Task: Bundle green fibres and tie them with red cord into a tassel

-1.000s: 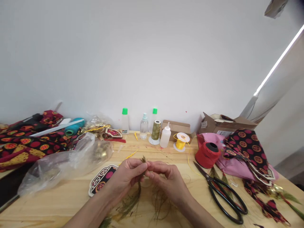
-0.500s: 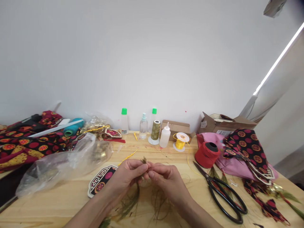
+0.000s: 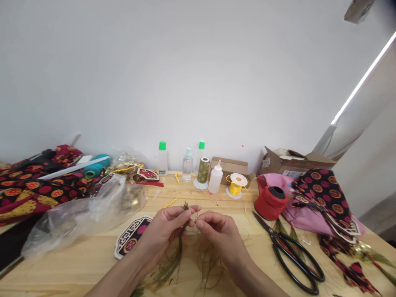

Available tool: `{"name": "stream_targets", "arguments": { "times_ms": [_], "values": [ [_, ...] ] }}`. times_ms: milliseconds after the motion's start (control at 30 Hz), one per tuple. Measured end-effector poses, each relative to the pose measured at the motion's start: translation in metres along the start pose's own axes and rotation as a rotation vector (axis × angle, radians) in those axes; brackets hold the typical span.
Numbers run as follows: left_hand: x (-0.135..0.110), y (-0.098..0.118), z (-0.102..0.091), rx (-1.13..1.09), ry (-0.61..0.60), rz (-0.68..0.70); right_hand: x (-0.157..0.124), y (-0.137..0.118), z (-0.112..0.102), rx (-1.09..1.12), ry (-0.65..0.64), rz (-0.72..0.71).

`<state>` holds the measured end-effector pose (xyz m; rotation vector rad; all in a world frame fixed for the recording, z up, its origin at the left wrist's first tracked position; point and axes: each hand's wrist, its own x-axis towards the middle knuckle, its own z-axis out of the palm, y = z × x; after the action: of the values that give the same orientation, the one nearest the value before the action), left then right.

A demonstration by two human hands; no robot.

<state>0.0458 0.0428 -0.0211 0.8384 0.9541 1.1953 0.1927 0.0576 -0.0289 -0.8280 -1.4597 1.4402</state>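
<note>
A bundle of olive-green threads (image 3: 177,258) is pinched near its top in my left hand (image 3: 171,225). Its short cut ends stick up above the fingers and the long strands hang down to the table. My right hand (image 3: 219,235) pinches thin olive thread (image 3: 213,264), which trails in loose loops below it. The two hands are close together but slightly apart, with a short piece of thread between them. Left of my left hand lies a patterned black-and-pink plaque (image 3: 131,239) with a pale border, partly covered by my forearm.
Black-handled scissors (image 3: 291,255) and a red thread cone (image 3: 271,203) lie to the right. Behind stand a white squeeze bottle (image 3: 215,179), an olive thread spool (image 3: 203,170) and a yellow cord spool (image 3: 235,189). A clear plastic bag (image 3: 77,214) and patterned fabric (image 3: 37,185) fill the left.
My right hand has moved slightly right, away from my left fingers, opening a small gap. More of the thread bundle shows below my left hand.
</note>
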Motion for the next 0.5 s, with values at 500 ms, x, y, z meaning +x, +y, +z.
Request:
{"name": "stream_targets", "arguments": {
  "times_ms": [500],
  "values": [
    [0.001, -0.006, 0.010, -0.040, -0.032, -0.003, 0.000, -0.004, 0.002, -0.179, 0.113, -0.105]
  ]
}}
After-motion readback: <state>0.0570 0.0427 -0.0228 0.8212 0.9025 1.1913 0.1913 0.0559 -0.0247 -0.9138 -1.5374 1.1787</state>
